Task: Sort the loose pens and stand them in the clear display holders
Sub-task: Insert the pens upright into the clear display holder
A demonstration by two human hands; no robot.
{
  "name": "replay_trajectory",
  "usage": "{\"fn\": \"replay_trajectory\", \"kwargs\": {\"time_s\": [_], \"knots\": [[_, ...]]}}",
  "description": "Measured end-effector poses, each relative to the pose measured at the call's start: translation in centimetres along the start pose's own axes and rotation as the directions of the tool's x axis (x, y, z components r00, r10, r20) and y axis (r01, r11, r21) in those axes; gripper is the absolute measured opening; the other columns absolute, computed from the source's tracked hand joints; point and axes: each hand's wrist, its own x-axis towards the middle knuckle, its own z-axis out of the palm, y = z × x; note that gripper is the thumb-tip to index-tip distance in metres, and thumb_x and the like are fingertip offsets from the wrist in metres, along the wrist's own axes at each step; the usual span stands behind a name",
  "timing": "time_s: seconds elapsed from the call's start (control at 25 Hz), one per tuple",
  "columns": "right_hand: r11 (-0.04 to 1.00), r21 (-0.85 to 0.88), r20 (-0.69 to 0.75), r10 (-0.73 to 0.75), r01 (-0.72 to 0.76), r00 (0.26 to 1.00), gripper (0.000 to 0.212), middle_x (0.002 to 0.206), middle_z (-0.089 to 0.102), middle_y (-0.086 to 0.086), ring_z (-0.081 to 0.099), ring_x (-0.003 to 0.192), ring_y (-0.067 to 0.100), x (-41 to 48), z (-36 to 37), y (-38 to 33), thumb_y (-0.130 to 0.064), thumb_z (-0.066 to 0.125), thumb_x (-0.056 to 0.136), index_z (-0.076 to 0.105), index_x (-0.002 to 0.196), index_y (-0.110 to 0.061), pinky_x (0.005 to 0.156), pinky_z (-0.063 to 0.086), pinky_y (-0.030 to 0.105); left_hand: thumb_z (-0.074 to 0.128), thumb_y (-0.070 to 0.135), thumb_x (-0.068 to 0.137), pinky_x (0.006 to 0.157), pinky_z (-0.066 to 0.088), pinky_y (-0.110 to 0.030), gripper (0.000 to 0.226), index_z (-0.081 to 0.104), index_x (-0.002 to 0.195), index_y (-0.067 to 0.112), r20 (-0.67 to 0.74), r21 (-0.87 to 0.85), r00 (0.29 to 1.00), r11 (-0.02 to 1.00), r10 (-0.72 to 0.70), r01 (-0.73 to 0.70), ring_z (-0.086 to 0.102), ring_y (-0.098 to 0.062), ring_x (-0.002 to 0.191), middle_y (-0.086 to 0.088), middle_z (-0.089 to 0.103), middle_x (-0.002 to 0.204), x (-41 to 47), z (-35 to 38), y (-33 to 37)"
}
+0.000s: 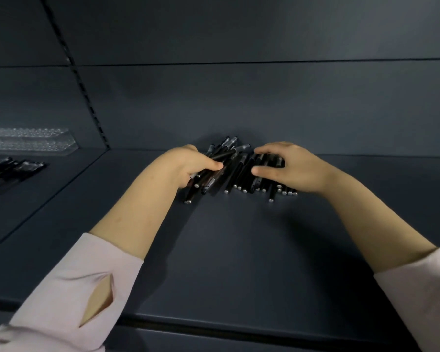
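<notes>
Gathering the pile of pens (241,174) on the shelf (239,250), the left hand (191,163) grips a bundle in curled fingers, the right hand (290,166) arches over the rest, grip unclear; best square the ends before carrying them to the clear display holder (28,139) far left of the pile

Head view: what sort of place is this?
Probably a shop's stationery display: dark shelf with a slotted upright, a clear display holder at left, and a pile of black pens.
</notes>
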Motion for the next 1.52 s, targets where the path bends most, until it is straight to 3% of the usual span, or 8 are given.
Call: {"fn": "replay_trajectory", "kwargs": {"time_s": [0.12,0.28,0.4,0.52,0.8,1.0,1.16,1.52], "knots": [[0.937,0.325,-0.080,0.163,-0.129,0.983,0.031,0.106,0.067,-0.006,0.063,0.098,0.007,0.6,1.5,-2.8,-0.036,0.063,0.090,0.067,0.115,-0.018,0.085,0.046,0.019,0.076,0.018,0.083,0.081,0.056,-0.032,0.028,0.068,0.106,0.004,0.096,-0.159,0.995,0.987,-0.016,0.032,0.069,-0.018,0.083,-0.008,0.074,0.098,-2.3,-2.1,-1.2],[0.600,0.747,0.099,0.324,-0.285,0.941,0.029,0.079,0.066,0.002,0.059,0.064,0.008,1.9,4.8,-9.2,-0.028,0.065,0.090,0.066,0.104,-0.003,0.058,0.053,0.017,0.073,0.020,0.086,0.085,0.054,-0.029,0.012,0.075,0.086,0.008,0.183,-0.297,0.983,0.955,0.032,0.025,0.069,-0.014,0.075,-0.002,0.075,0.080,-5.6,-6.1,-4.3],[0.483,0.826,0.137,0.331,-0.292,0.934,0.022,0.074,0.064,0.003,0.058,0.059,0.009,2.8,7.9,-14.7,-0.024,0.072,0.085,0.067,0.093,-0.004,0.053,0.051,0.017,0.071,0.022,0.087,0.065,0.054,-0.025,0.013,0.075,0.090,0.009,0.219,-0.302,0.975,0.953,0.049,0.020,0.070,-0.012,0.073,-0.001,0.075,0.082,-7.9,-10.4,-7.3],[0.410,0.864,0.151,0.343,-0.293,0.927,0.017,0.069,0.062,0.002,0.058,0.057,0.009,3.2,11.5,-19.8,-0.021,0.075,0.082,0.066,0.085,-0.006,0.052,0.051,0.017,0.070,0.021,0.088,0.077,0.054,-0.027,0.013,0.075,0.090,0.008,0.216,-0.310,0.975,0.951,0.058,0.012,0.070,-0.013,0.079,-0.001,0.076,0.084,-9.6,-14.9,-10.6],[0.359,0.898,0.138,0.315,-0.252,0.939,0.018,0.072,0.062,0.001,0.055,0.062,0.008,3.9,19.7,-31.0,-0.014,0.074,0.081,0.066,0.093,-0.004,0.054,0.052,0.014,0.069,0.025,0.090,0.064,0.056,-0.021,0.014,0.074,0.091,0.012,0.250,-0.285,0.961,0.958,0.119,-0.044,0.072,-0.011,0.077,-0.001,0.076,0.089,-12.9,-25.6,-19.0],[0.335,0.905,0.160,0.304,-0.263,0.939,0.028,0.087,0.063,0.004,0.057,0.076,0.011,6.0,23.1,-35.3,-0.011,0.072,0.083,0.063,0.109,-0.005,0.057,0.054,0.015,0.066,0.025,0.092,0.066,0.058,-0.021,0.019,0.074,0.101,0.010,0.257,-0.337,0.959,0.941,0.117,-0.024,0.072,-0.009,0.079,-0.001,0.077,0.093,-13.2,-30.5,-22.4],[0.333,0.908,0.159,0.287,-0.254,0.945,0.019,0.084,0.064,0.002,0.059,0.075,0.011,9.4,24.8,-37.1,-0.012,0.070,0.085,0.064,0.103,-0.009,0.058,0.055,0.016,0.065,0.024,0.093,0.066,0.058,-0.022,0.024,0.070,0.111,0.009,0.210,-0.375,0.973,0.927,0.091,-0.006,0.073,-0.009,0.087,-0.001,0.077,0.101,-12.4,-34.1,-23.5],[0.567,0.736,0.029,0.520,-0.370,0.853,0.008,0.082,0.059,0.005,0.052,0.059,0.012,17.0,28.5,-35.7,-0.007,0.066,0.088,0.062,0.086,-0.014,0.046,0.046,0.021,0.059,0.010,0.096,0.066,0.061,-0.026,0.019,0.065,0.110,0.000,0.116,-0.540,0.990,0.842,0.078,-0.003,0.074,-0.014,0.087,-0.005,0.077,0.099,-9.7,-40.1,-25.3]]}}
